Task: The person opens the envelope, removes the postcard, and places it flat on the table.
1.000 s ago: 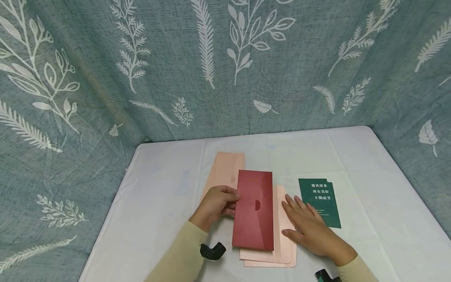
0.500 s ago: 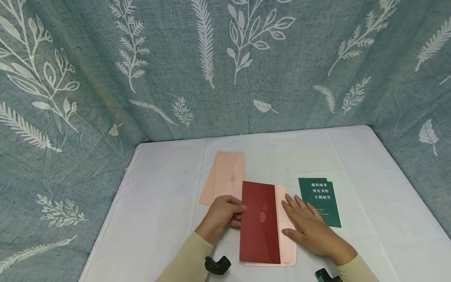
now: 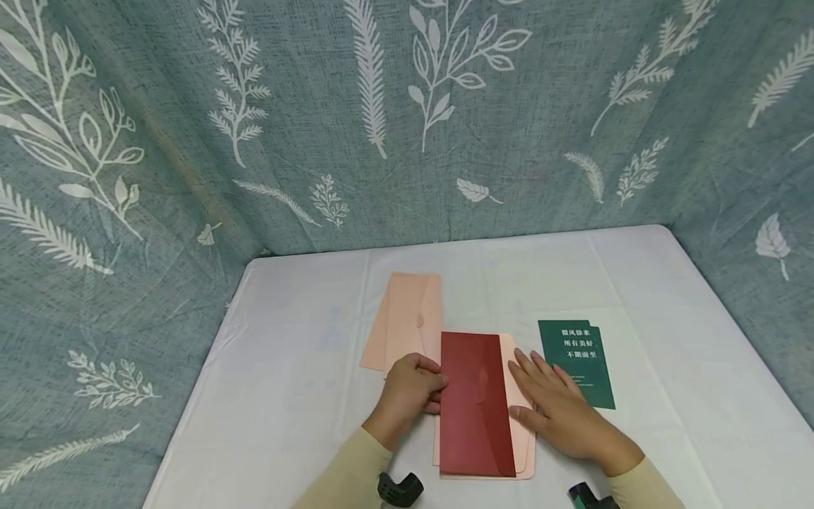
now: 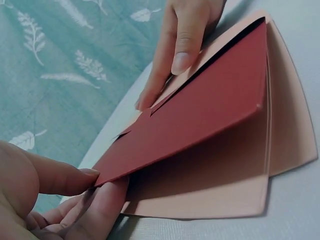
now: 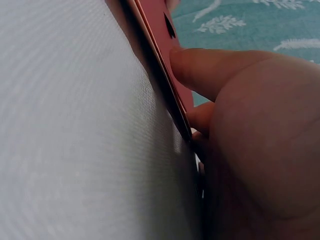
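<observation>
A dark red envelope (image 3: 477, 417) lies over pale pink envelopes (image 3: 520, 452) in the head view. Its left edge is pinched between the thumb and fingers of my left hand (image 3: 405, 396). From the left wrist, the red envelope (image 4: 200, 110) shows tilted, its near edge raised off the pink one (image 4: 220, 195) below. My right hand (image 3: 566, 420) rests with fingers spread and straight on the right side of the pink envelopes. The fingertips of that hand are right at the red envelope's right edge in the left wrist view.
Further pink envelopes (image 3: 416, 304) lie overlapping behind my left hand. Green cards (image 3: 591, 375) with white writing sit to the right, partly behind my right hand. A patterned curtain (image 3: 407, 120) hangs along the far edge of the white table (image 3: 305, 339).
My left hand has brought the red envelope toward me and slightly right, so it covers more of the lower pink envelopes. The back pink envelopes show more. The right hand has stayed put.
</observation>
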Demonstrator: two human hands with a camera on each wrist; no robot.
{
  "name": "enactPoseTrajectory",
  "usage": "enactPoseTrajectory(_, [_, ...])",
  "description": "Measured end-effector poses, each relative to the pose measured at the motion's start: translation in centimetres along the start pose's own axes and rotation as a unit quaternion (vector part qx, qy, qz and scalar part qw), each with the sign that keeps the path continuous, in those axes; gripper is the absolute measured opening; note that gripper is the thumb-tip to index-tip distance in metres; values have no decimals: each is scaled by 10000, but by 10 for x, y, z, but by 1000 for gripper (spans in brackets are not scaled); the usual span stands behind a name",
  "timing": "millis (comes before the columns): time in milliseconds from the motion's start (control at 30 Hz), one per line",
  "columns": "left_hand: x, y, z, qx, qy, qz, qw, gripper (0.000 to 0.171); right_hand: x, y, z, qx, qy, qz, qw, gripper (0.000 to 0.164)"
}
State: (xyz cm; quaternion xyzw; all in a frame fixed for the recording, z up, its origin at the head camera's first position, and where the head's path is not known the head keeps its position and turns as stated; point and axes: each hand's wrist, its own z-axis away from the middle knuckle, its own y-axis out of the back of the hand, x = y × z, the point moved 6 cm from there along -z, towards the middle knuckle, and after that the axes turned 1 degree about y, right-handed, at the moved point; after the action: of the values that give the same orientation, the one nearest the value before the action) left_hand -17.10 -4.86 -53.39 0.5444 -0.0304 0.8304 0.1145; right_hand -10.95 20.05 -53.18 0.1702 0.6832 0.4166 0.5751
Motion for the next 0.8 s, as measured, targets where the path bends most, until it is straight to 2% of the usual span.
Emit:
enactPoseTrajectory(200, [7,2,4,103,-265,-269,9992,25,-1,1,0,4,26,7,10000,78])
enactPoseTrajectory(333, [14,8,4,217,-522,-485,9972,21,-1,1,0,9,15,8,10000,79])
enactPoseTrajectory(400, [18,11,4,280,-739,-766,9939,17,-1,0,0,19,22,27,10000,80])
enactPoseTrajectory(467, [23,13,4,322,-1061,-1216,9864,15,-1,0,0,20,22,49,10000,80])
enactPoseTrajectory(600, [32,14,7,267,-1846,-2030,9612,17,0,-1,0,18,24,76,10000,80])
enactPoseTrajectory(700, [37,11,11,9,-2458,-2554,9351,28,0,-1,0,13,29,89,10000,80])
enactPoseTrajectory(733, [38,10,12,-104,-2670,-2782,9226,33,0,-1,0,16,33,94,9999,80])
enactPoseTrajectory(800, [40,6,15,-326,-3093,-3313,8908,44,0,-1,-1,24,45,96,9999,80])
